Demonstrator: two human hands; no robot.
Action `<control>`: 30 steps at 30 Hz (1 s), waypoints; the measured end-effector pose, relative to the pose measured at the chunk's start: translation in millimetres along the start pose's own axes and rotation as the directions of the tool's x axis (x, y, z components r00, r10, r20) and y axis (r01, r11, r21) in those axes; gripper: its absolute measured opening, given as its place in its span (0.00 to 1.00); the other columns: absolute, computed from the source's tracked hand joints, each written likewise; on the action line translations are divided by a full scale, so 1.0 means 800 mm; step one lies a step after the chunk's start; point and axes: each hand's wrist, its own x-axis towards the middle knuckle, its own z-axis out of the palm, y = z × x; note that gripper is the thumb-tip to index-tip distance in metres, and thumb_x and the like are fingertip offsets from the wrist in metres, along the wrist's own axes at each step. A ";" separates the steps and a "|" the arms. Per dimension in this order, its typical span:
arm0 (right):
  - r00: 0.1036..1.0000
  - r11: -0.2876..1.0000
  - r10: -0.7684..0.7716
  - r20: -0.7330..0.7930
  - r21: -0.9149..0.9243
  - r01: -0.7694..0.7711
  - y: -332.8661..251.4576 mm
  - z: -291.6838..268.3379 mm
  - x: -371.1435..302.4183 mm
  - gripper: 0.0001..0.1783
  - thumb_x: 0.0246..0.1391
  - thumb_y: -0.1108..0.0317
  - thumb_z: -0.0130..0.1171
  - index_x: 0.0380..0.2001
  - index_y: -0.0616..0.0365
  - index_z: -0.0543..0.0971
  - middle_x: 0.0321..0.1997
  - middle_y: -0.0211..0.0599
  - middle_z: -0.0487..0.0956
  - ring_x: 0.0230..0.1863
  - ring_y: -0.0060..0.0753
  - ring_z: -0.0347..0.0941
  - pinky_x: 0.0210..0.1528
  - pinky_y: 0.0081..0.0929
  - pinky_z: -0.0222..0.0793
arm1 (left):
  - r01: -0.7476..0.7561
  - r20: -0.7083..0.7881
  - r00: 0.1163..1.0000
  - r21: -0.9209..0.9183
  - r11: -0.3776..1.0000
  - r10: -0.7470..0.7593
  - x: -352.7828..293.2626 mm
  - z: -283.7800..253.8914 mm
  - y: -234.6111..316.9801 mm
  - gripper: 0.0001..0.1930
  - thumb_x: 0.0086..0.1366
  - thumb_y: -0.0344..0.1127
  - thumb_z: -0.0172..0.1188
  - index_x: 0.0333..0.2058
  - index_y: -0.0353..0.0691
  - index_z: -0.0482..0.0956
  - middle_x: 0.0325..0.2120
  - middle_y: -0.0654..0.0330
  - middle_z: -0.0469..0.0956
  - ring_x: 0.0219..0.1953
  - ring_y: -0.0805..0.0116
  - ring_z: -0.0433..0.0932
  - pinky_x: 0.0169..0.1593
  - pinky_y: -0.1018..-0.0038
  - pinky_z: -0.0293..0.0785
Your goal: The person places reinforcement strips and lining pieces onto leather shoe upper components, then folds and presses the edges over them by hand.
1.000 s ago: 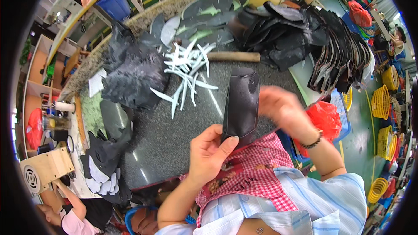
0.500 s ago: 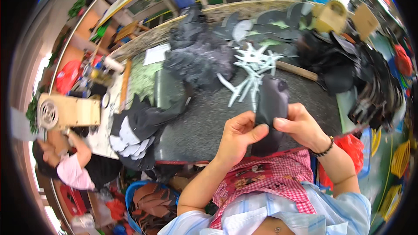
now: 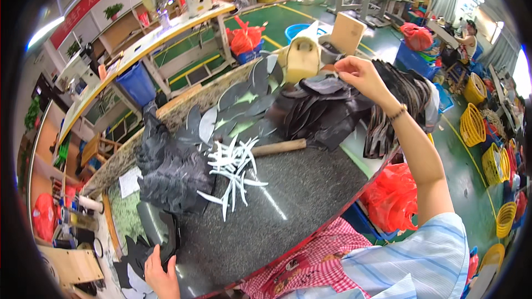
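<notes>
At the lower left, my left hand (image 3: 162, 273) has its fingers apart beside several black leather-like pieces (image 3: 173, 233) at the worktop's left edge. Whether its fingertips touch them I cannot tell. My right hand (image 3: 363, 77) reaches far over a pile of black cut pieces (image 3: 316, 111), thumb and fingers drawn together. What they hold, if anything, does not show. Thin white strips (image 3: 235, 160) lie in a loose heap mid-worktop, next to a wooden stick like a hammer handle (image 3: 280, 147). A heap of crumpled dark grey pieces (image 3: 172, 174) is left of them.
The dark stone worktop (image 3: 277, 210) has a red front edge. At its far side stand a yellowish block-like form (image 3: 302, 58) and a tan board (image 3: 347, 33). A red plastic bag (image 3: 390, 194) hangs at the right, and yellow baskets (image 3: 472, 125) stand on the green floor.
The black leather-like piece that both hands held in front of me is no longer in them. My left hand has moved left, my right hand far to the right; the view has turned rightward.
</notes>
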 end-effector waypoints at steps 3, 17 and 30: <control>0.924 0.945 0.020 0.381 -0.309 0.107 0.031 -0.034 0.039 0.37 0.35 0.70 0.66 0.54 0.61 0.71 0.56 0.45 0.71 0.57 0.38 0.67 0.59 0.32 0.64 | -0.062 -0.048 0.997 -0.114 0.992 0.057 0.010 0.014 0.048 0.19 0.55 0.29 0.63 0.47 0.35 0.76 0.36 0.52 0.79 0.40 0.53 0.76 0.45 0.64 0.71; 0.973 0.816 -0.057 0.222 -0.551 0.173 0.052 0.019 0.050 0.42 0.38 0.68 0.62 0.60 0.58 0.62 0.56 0.51 0.70 0.58 0.49 0.67 0.58 0.36 0.64 | -0.683 -0.259 0.726 -0.376 0.626 0.637 0.100 0.074 0.320 0.30 0.52 0.32 0.67 0.55 0.37 0.70 0.47 0.53 0.75 0.50 0.53 0.74 0.52 0.63 0.72; 0.937 0.642 0.223 0.270 -0.764 0.067 0.051 0.042 0.097 0.22 0.40 0.61 0.62 0.38 0.62 0.75 0.38 0.52 0.79 0.41 0.53 0.77 0.42 0.43 0.73 | -0.566 -0.086 0.785 -0.500 0.655 0.613 0.098 0.092 0.311 0.31 0.52 0.30 0.67 0.56 0.37 0.68 0.44 0.49 0.75 0.47 0.51 0.75 0.50 0.63 0.72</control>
